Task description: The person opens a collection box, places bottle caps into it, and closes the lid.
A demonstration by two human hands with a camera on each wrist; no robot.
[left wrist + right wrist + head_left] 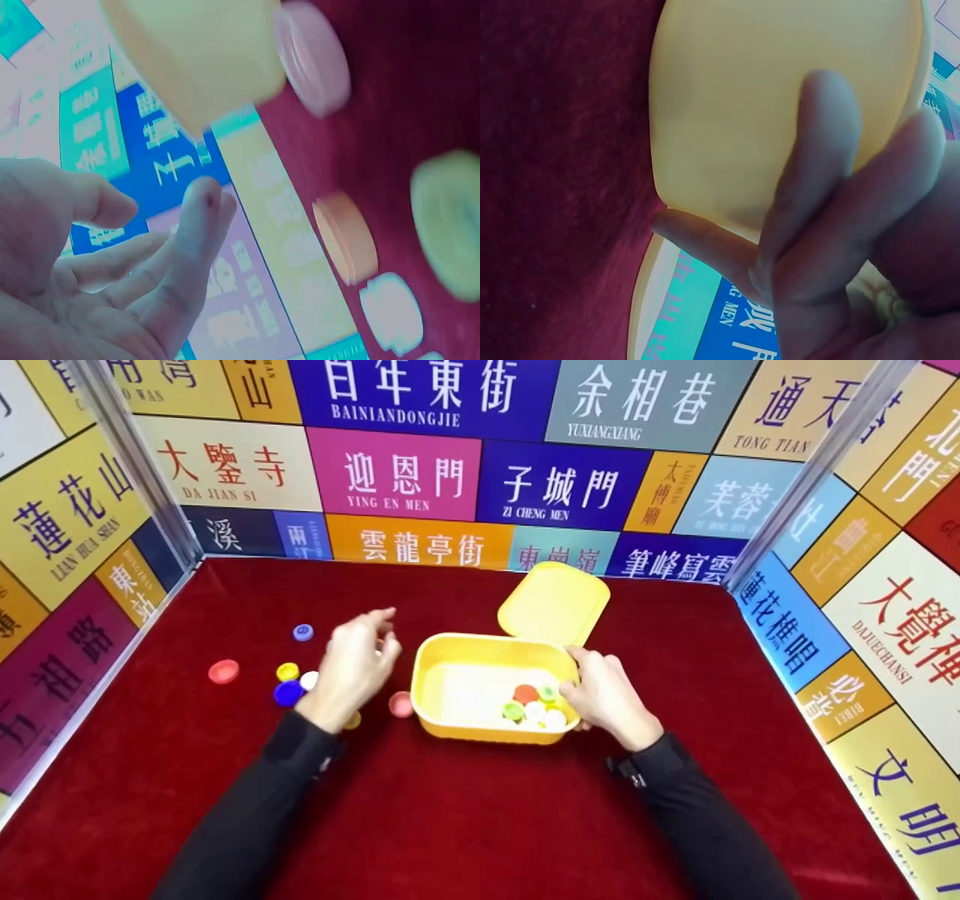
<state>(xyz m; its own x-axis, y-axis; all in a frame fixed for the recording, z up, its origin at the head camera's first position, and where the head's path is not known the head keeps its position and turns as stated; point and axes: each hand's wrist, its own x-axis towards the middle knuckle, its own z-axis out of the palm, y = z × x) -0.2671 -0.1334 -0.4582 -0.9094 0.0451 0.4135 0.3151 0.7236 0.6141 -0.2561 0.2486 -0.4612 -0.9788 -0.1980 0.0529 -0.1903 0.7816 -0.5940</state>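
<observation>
A yellow plastic box (465, 731) sits at the middle of the table, with several red, green and white bottle caps (534, 711) gathered at its right end. My right hand (609, 694) grips the box's right wall; in the right wrist view, fingers (829, 127) lie along the outside of that wall. To the left of the box, my left hand (356, 664) hovers with loosely bent fingers and nothing in them. A pink cap (401, 704) lies between that hand and the box. In the left wrist view an orange cap (346, 238) and a white cap (394, 313) show beside the hand.
Left of my left hand lie a dark blue cap (288, 694), a yellow cap (287, 672), a purple cap (303, 632) and a red cap (223, 671). The yellow lid (555, 604) lies behind the box. Printed panels (405, 472) wall in the red tabletop (465, 825).
</observation>
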